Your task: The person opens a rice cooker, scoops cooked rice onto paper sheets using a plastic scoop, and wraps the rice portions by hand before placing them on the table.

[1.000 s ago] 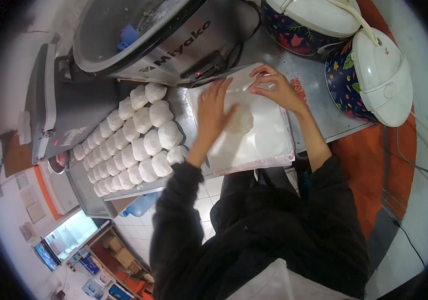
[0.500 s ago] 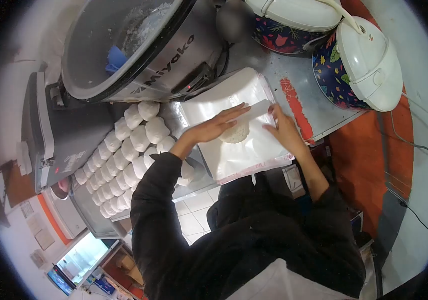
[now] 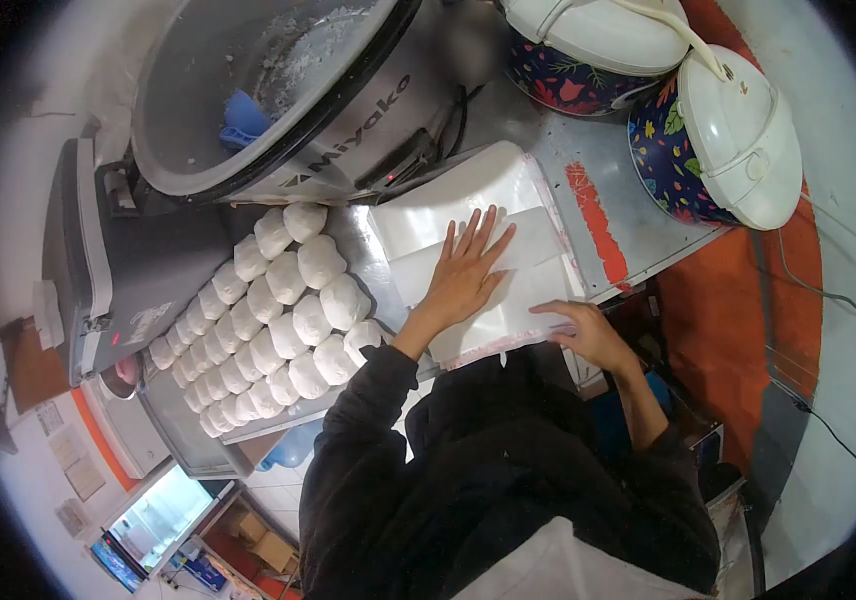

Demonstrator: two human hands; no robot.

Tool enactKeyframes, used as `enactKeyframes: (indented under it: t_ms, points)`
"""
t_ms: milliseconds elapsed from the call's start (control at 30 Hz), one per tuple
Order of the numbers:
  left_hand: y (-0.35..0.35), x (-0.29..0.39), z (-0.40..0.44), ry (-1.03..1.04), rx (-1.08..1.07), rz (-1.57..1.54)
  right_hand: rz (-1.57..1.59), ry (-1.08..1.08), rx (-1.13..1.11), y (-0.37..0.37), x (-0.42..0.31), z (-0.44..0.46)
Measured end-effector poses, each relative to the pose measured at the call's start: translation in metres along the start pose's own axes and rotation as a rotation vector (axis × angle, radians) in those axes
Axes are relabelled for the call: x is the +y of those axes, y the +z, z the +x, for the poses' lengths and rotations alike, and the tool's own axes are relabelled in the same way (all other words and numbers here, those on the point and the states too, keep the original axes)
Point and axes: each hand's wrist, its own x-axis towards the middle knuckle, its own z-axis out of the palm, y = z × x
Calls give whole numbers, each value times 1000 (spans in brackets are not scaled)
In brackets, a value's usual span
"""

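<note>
My left hand (image 3: 468, 275) lies flat, fingers spread, on a folded sheet of white wrapping paper (image 3: 523, 245). That sheet tops a stack of wrapping paper (image 3: 448, 185) with pinkish print along its edges. The rice mound cannot be seen now; paper and hand cover that spot. Near the stack's right front edge, my right hand (image 3: 593, 338) has its fingers apart and pointing left, fingertips over or at the paper; whether they touch it I cannot tell. Left of the stack, several round white paper-wrapped packets (image 3: 288, 335) sit in rows.
A large Miyako rice cooker (image 3: 348, 150) stands behind, with rice remnants and a blue scoop (image 3: 245, 115) inside. Two patterned buckets with white lids, one nearer (image 3: 738, 130), stand at the back right. A dark cooler-like box (image 3: 153, 220) is at left. Red tape (image 3: 596, 225) marks the metal table.
The paper flap has come down over the rice, which was visible before. My left hand now presses flat on it. My right hand has moved from the flap toward the near edge.
</note>
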Motion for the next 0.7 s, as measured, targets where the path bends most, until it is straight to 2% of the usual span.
enactKeyframes:
  t_ms: [133, 200, 233, 300, 333, 400, 433, 467, 500, 567, 600, 633, 667, 700]
  points:
    - [4, -5, -5, 46, 83, -124, -122, 77, 90, 6, 5, 11]
    - [4, -7, -10, 82, 100, -162, -655, -301, 441, 14, -7, 27]
    - [3, -4, -13, 93, 120, -167, -655, -307, 439, 14, -13, 38]
    - [4, 0, -15, 103, 140, -172, -920, -684, 573, 10, -25, 63]
    - [6, 1, -17, 93, 152, -256, -918, -687, 569, 7, -30, 73]
    - [6, -5, -21, 76, 172, -335, -671, -645, 361, 1, -40, 92]
    - [6, -14, -25, 30, 83, -539, -670, -651, 354, -1, -37, 99]
    - [4, -22, -31, -15, -9, -745, -497, -455, 273, -3, -30, 104]
    - [-10, -20, -33, -16, -4, -747, -326, -257, 193, -6, -24, 108]
    - [-36, -15, -40, -120, 64, -671, -355, -274, 219, -9, -13, 115]
    - [-32, -21, -46, -131, 60, -470, -356, -317, 262, -9, -5, 119]
    - [-29, -30, -54, -131, 65, -472, -357, -359, 301, -9, 1, 121]
    - [-27, -40, -64, -63, 29, -390, -361, -360, 295, -10, -2, 119]
    - [-23, -51, -72, 5, -6, -306, -376, -266, 267, -11, -8, 116]
